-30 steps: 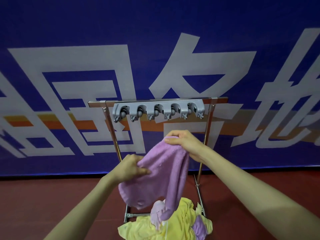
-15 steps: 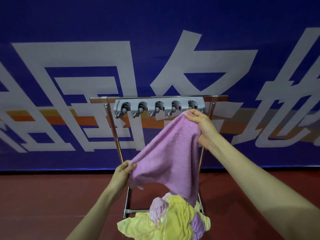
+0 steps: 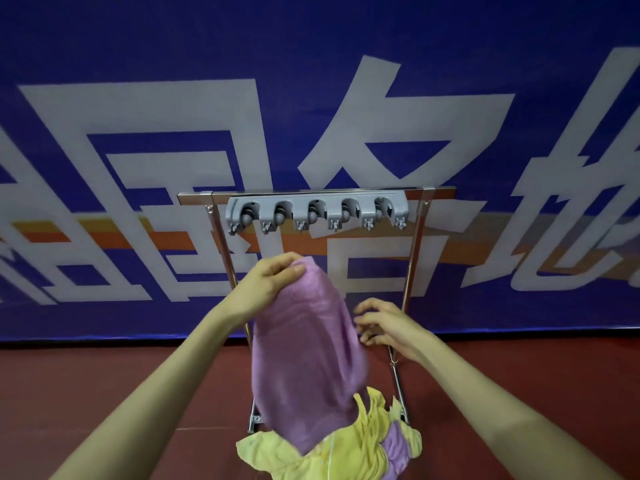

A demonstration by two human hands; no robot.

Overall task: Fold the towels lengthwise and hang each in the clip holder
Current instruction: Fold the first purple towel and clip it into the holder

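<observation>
- One huge blue banner with white characters and an orange stripe fills the background we face, above a dark red floor.
- We stand before a chrome rack, whose top bar runs across the middle of the view.
- Next in size is the purple towel. It hangs doubled over in front of the rack, below the clips and apart from them, with its lower end reaching the heap beneath.
- That pile of yellow and purple towels lies at the rack's foot.
- A grey clip holder with five roller clips is mounted on the top bar.
- Our left hand pinches the towel's top between thumb and curled fingers.
- Our right hand hovers at the towel's right edge, fingers loosely spread. We cannot tell whether it touches the cloth.
</observation>
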